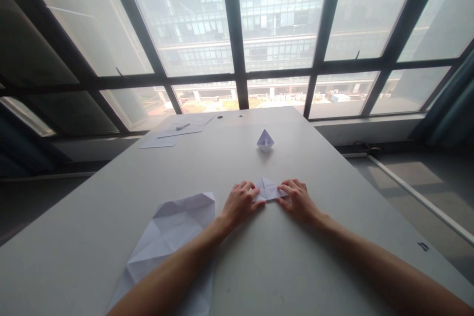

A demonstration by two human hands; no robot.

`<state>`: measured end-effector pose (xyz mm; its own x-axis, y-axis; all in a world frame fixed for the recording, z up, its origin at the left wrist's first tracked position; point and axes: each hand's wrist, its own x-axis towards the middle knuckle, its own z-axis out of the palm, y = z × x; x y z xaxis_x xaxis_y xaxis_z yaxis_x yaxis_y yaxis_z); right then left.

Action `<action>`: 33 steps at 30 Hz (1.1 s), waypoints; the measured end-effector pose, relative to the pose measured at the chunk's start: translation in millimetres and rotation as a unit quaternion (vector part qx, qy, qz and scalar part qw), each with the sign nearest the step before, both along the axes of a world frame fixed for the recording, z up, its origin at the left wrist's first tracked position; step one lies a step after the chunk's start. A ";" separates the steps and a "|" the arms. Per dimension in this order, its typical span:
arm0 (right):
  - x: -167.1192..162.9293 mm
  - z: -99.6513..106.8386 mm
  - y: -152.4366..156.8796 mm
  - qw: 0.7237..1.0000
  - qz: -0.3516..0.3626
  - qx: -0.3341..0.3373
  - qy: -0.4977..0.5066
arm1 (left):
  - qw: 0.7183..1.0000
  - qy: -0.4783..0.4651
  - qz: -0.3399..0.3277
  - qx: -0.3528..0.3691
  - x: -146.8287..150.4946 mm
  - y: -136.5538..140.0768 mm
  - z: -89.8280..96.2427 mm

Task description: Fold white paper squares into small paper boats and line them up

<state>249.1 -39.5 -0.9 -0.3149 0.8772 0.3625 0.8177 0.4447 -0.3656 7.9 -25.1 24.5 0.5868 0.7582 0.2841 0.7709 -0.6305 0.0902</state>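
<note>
A small folded sheet of white paper [267, 190] with a pointed top lies on the table between my hands. My left hand [242, 201] grips its left end, thumb at the lower edge and fingers on top. On its right end, my right hand [296, 198] holds it in the same way. Just beyond stands a finished-looking folded paper boat [265, 141], upright and touched by neither hand. Beneath and beside my left forearm spreads a large creased sheet of paper [170, 232], partly hidden by the arm.
The white table [314, 256] runs toward tall windows [277, 15]. Flat paper sheets [159, 142] lie at the far left, with a small pale object [182, 126] on them that I cannot make out. A dark mark [422, 246] shows near the right edge.
</note>
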 end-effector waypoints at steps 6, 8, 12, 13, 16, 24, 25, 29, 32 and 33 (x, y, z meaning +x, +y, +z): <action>1.0 -2.0 1.5 1.000 0.014 0.002 0.012 | 1.000 0.010 -0.001 0.013 0.4 0.6 1.4; 1.7 -2.8 2.2 1.000 0.016 0.003 0.016 | 1.000 0.011 -0.002 0.009 0.7 0.0 2.5; 3.0 -4.7 3.9 0.999 0.020 0.004 0.030 | 1.000 0.017 0.002 -0.002 1.0 -1.3 4.7; 3.2 -5.1 4.4 0.999 0.022 0.005 0.035 | 1.000 0.020 0.002 -0.004 1.1 -1.7 5.2; 3.7 -6.6 5.8 0.998 0.028 0.009 0.054 | 1.000 0.027 0.004 -0.005 1.3 -2.8 6.8; 4.4 -8.4 7.4 0.986 0.038 0.021 0.160 | 0.999 0.029 0.013 -0.001 0.9 -2.2 6.5; 4.3 -8.3 7.6 0.984 0.038 0.024 0.173 | 1.000 0.024 0.013 -0.001 0.8 -1.8 5.9; 4.0 -7.7 9.3 0.974 0.031 0.049 0.220 | 1.000 -0.008 0.012 0.001 0.1 0.6 2.2; 3.8 -7.2 10.8 0.965 0.032 0.073 0.250 | 0.998 -0.059 0.006 -0.002 -0.6 3.1 -2.5; 3.7 -7.0 11.1 0.962 0.034 0.080 0.259 | 0.996 -0.086 0.001 -0.007 -0.8 4.0 -4.4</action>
<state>252.9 -28.4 -7.9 -0.1115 0.7804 0.6152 0.5114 0.5759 -0.6378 7.1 -21.1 20.1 0.5295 0.7639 0.3688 0.7444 -0.6269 0.2300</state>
